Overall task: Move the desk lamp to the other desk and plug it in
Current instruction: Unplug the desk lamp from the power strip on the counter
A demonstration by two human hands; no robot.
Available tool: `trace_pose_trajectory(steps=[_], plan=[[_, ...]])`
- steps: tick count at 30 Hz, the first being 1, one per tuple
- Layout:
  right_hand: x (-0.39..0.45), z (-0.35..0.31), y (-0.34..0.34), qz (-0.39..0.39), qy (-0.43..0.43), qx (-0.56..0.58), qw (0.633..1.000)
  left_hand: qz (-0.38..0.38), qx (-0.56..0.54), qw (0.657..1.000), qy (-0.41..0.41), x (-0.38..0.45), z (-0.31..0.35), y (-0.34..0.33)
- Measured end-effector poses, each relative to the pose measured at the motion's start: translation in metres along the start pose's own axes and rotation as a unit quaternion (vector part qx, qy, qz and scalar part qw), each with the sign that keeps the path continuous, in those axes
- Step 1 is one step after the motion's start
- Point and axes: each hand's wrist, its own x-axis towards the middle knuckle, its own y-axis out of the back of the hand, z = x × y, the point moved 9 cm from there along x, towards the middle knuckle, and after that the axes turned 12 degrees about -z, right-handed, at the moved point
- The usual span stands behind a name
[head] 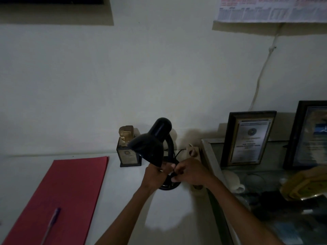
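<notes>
Both hands at black desk lamp (152, 147) base: left hand (155, 172), right hand (189, 172) pinching black cord (172, 175) (dim).

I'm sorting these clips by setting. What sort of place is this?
Probably a home office or study: a white desk with a black desk lamp, a red folder with a pen on it, and framed certificates leaning against the wall.

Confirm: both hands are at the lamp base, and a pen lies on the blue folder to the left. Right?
Not quite. The head view shows the folder is red, not blue. The rest holds: both the left hand and right hand are at the lamp base, and the pen lies on that folder.
</notes>
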Motion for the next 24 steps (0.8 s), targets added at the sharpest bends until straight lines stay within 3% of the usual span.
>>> trace_pose_trajectory(steps=[5, 10, 12, 14, 17, 19, 22, 24], plan=[[0.001, 0.01, -0.002, -0.03, -0.011, 0.026, 0.999, -0.007, 0.009, 1.0, 0.005, -0.003, -0.006, 0.001], [0.015, -0.002, 0.041, 0.157, 0.005, 0.029, 0.987, 0.001, 0.041, 0.999, 0.021, -0.006, -0.014, 0.009], [0.026, 0.005, 0.04, 0.134, -0.015, 0.064, 0.989, -0.001, 0.038, 0.999, 0.018, -0.006, -0.011, 0.01], [0.037, 0.009, 0.022, 0.048, -0.046, 0.106, 0.992, -0.003, 0.039, 0.999, 0.009, -0.003, -0.006, 0.012], [0.043, 0.013, -0.003, -0.01, -0.127, 0.291, 0.948, -0.006, -0.009, 1.0, -0.011, -0.001, 0.003, 0.012], [0.042, 0.017, -0.005, 0.005, -0.142, 0.373, 0.917, -0.005, -0.058, 0.998, -0.027, -0.001, 0.004, 0.008], [0.038, 0.016, 0.001, 0.006, -0.09, 0.389, 0.917, -0.011, -0.101, 0.995, -0.02, 0.001, -0.002, 0.001], [0.032, 0.02, 0.012, 0.035, -0.092, 0.415, 0.904, 0.033, -0.092, 0.995, 0.002, 0.003, -0.009, 0.005]])
